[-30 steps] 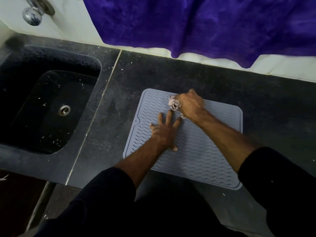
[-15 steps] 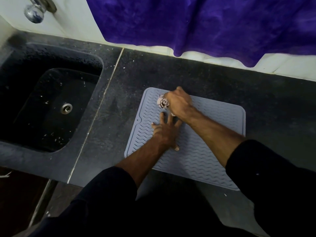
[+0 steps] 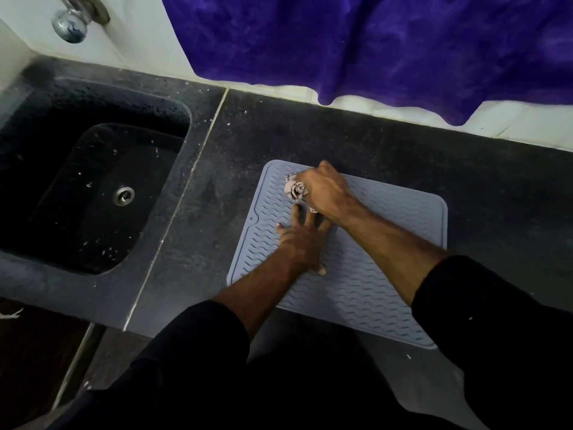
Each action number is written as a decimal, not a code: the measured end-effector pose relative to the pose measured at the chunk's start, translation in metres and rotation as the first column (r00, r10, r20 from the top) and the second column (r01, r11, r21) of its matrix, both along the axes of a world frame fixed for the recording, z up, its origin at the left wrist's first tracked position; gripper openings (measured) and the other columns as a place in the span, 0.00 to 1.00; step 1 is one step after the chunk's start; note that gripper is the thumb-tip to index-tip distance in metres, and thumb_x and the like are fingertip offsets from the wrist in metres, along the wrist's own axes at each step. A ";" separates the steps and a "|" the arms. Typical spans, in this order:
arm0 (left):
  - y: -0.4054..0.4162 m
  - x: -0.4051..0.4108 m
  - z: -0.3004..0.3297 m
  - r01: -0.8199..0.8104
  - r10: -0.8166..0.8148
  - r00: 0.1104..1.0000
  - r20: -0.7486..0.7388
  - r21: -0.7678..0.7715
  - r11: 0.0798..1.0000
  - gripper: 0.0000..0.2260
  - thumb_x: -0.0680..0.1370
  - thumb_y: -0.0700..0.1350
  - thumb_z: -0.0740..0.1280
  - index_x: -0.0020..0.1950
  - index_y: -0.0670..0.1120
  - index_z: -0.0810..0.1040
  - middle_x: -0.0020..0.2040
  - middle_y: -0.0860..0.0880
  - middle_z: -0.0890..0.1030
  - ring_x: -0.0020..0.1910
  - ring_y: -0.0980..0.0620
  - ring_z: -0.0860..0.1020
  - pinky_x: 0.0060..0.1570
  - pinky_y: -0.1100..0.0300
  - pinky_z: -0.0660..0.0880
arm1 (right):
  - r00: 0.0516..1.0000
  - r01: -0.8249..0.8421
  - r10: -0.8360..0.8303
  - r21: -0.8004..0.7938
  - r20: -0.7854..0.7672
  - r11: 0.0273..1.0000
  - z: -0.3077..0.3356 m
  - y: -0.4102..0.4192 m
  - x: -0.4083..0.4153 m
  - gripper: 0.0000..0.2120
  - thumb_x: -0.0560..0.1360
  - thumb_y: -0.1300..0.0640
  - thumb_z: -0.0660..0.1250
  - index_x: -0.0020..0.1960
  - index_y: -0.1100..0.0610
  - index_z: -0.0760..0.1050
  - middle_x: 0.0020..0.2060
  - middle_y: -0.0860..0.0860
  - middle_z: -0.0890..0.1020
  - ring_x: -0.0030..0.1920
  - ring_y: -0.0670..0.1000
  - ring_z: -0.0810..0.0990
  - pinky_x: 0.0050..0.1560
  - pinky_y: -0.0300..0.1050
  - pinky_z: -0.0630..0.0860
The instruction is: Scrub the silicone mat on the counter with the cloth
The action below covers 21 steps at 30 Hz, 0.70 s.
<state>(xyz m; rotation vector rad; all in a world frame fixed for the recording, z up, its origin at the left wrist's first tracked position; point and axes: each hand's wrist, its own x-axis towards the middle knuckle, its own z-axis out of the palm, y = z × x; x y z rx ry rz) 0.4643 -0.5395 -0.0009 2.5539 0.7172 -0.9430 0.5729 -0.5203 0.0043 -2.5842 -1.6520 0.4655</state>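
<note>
A grey silicone mat [image 3: 381, 265] with wavy ridges lies flat on the dark counter. My right hand [image 3: 325, 190] is closed around a small bunched patterned cloth [image 3: 295, 190] and presses it onto the mat's far left corner. Just below it, my left hand [image 3: 304, 243] lies flat on the mat with its fingers spread, holding the mat down. Most of the cloth is hidden inside my right fist.
A black sink [image 3: 90, 193] with a metal drain [image 3: 124, 195] is set into the counter [image 3: 403, 150] on the left. A chrome tap [image 3: 69, 21] sticks out of the wall above it. A purple towel [image 3: 372, 45] hangs down over the back wall.
My right hand has slid the cloth leftward along the mat's far edge toward the far left corner. My left hand has stayed flat on the mat.
</note>
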 end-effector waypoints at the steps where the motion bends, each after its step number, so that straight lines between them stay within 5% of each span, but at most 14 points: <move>1: 0.000 0.000 -0.001 -0.007 0.007 1.000 0.014 -0.006 1.000 0.56 0.67 0.57 0.76 0.77 0.54 0.36 0.76 0.44 0.32 0.73 0.33 0.34 0.66 0.27 0.53 | 1.000 0.012 -0.011 -0.022 0.016 1.000 -0.001 -0.003 0.004 0.18 0.73 0.54 0.71 0.62 0.52 0.78 0.54 0.56 0.80 0.57 0.57 0.75 0.54 0.49 0.76; 5: 0.003 -0.004 -0.008 -0.024 0.026 0.996 0.082 -0.020 1.000 0.57 0.65 0.56 0.77 0.77 0.57 0.37 0.76 0.46 0.31 0.74 0.35 0.35 0.66 0.27 0.53 | 0.995 0.081 -0.079 -0.033 0.061 0.996 -0.007 -0.023 0.028 0.13 0.72 0.54 0.70 0.56 0.53 0.80 0.49 0.57 0.82 0.55 0.58 0.75 0.50 0.49 0.75; 12: 0.021 -0.024 -0.011 -0.065 0.069 0.967 0.245 -0.025 0.998 0.54 0.66 0.53 0.77 0.78 0.55 0.41 0.78 0.46 0.38 0.76 0.40 0.41 0.69 0.33 0.56 | 0.989 0.120 -0.118 -0.021 0.095 0.993 -0.010 -0.027 0.025 0.19 0.68 0.54 0.76 0.58 0.53 0.79 0.49 0.57 0.81 0.53 0.57 0.75 0.44 0.48 0.71; 16: 0.047 -0.042 -0.002 -0.072 0.066 0.980 0.190 0.027 0.997 0.54 0.65 0.52 0.78 0.78 0.54 0.42 0.78 0.46 0.39 0.76 0.38 0.41 0.70 0.33 0.55 | 0.991 0.120 -0.120 0.006 0.064 0.993 -0.011 -0.029 0.027 0.16 0.69 0.54 0.76 0.55 0.54 0.81 0.46 0.56 0.82 0.52 0.56 0.75 0.41 0.46 0.68; 21: 0.047 -0.050 0.004 -0.060 0.060 0.990 0.130 -0.006 0.998 0.54 0.66 0.50 0.78 0.78 0.53 0.41 0.77 0.45 0.35 0.75 0.35 0.38 0.69 0.32 0.55 | 0.987 0.161 -0.158 0.144 -0.034 0.976 -0.002 -0.010 0.011 0.20 0.70 0.56 0.74 0.61 0.50 0.79 0.50 0.56 0.80 0.53 0.57 0.76 0.52 0.49 0.75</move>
